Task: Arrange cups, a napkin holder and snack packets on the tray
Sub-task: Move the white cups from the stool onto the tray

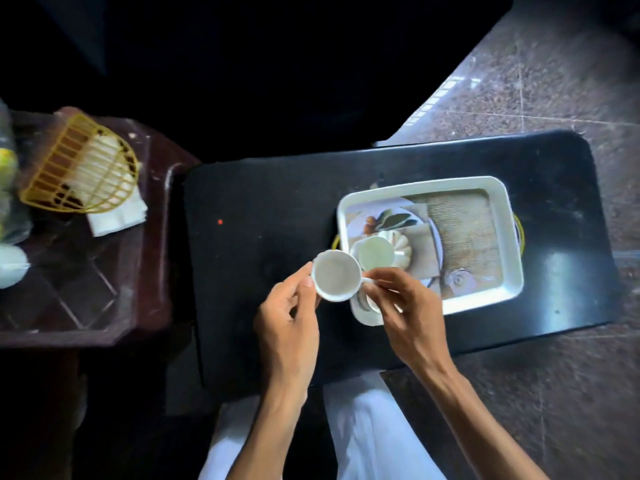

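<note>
Early going. Left hand (291,306) and right hand (405,299) both pinching one white cup (335,275), just short of the tray (502,202); second cup (375,252) already beyond. Napkin holder (81,164) far left, untouched; packets unseen.

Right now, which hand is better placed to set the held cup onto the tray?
Probably the right hand: it pinches the cup by the handle, nearest the tray. The left hand only steadies the far rim.

The scene is dimly lit; glare is seen on the surface (561,271) right of the tray (504,202); edges are blurred.
</note>
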`<state>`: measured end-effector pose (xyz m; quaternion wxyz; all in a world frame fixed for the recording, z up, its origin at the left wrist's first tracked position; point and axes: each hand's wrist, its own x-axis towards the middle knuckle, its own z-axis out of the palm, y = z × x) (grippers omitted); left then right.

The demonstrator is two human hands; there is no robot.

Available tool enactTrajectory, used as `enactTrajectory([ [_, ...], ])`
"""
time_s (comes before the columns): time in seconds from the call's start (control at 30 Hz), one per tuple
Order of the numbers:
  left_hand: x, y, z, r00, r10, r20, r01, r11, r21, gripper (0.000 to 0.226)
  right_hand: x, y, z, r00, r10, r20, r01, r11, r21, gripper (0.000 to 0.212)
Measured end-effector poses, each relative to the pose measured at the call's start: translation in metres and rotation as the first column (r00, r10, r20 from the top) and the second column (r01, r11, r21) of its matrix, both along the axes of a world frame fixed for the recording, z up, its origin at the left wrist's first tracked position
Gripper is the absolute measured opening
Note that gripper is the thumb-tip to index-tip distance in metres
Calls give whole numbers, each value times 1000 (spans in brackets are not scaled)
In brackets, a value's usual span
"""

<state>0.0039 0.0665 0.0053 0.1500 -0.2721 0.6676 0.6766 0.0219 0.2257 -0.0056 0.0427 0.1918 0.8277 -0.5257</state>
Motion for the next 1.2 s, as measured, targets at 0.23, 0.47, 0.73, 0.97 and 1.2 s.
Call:
enactTrajectory([
  [0.23,8,94,-11,985,-165,42,167,986,-32,30,7,114,-14,999,-48,13,47,994,97,12],
  [0.47,10,142,-32,961,-235,143,240,970,-22,24,22,170,-56,996,-70,47,66,994,83,22],
  [0.73,7,141,-34,971,-176,162,179,984,0,22,39,183,-81,996,-73,51,72,997,26,16],
  [0.97,7,131,-27,979,-120,164,114,993,44,23,47,181,-96,991,-75,110,67,995,75,19],
  [1.2,13,121,-24,980,-119,156,114,993,44,25,46,183,-105,983,-71,172,58,995,80,23],
])
